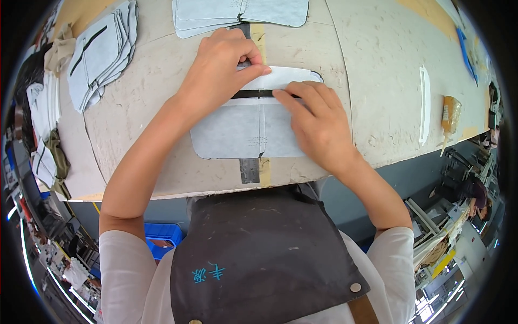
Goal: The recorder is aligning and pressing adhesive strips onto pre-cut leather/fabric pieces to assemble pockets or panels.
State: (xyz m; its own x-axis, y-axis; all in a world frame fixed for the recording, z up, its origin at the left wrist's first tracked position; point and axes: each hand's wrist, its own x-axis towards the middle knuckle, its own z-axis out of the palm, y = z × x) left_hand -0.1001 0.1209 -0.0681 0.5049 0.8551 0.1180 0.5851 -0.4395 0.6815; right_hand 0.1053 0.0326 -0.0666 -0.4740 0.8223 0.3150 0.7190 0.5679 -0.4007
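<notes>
A light grey fabric panel (pixel 226 132) with rounded corners lies in front of me, crossed by a black strip (pixel 249 94) and marked with a vertical centre seam. At its upper edge is my left hand (pixel 226 62), fingers curled and thumb pinched toward the forefinger. Whatever sits in that pinch is too small to make out. My right hand (pixel 321 121) rests on the panel's right half, fingers loosely extended, with the forefinger touching the black strip near the seam. A metal ruler (pixel 249 170) runs beneath the panel, beside a yellowish tape strip (pixel 265 175).
More grey panels (pixel 189 15) lie at the far edge, and a fanned stack (pixel 100 56) is at far left. A glue bottle (pixel 450 114), white strips (pixel 424 105) and a blue tool (pixel 467 54) lie right. A blue bin (pixel 167 233) stands below the table's near edge.
</notes>
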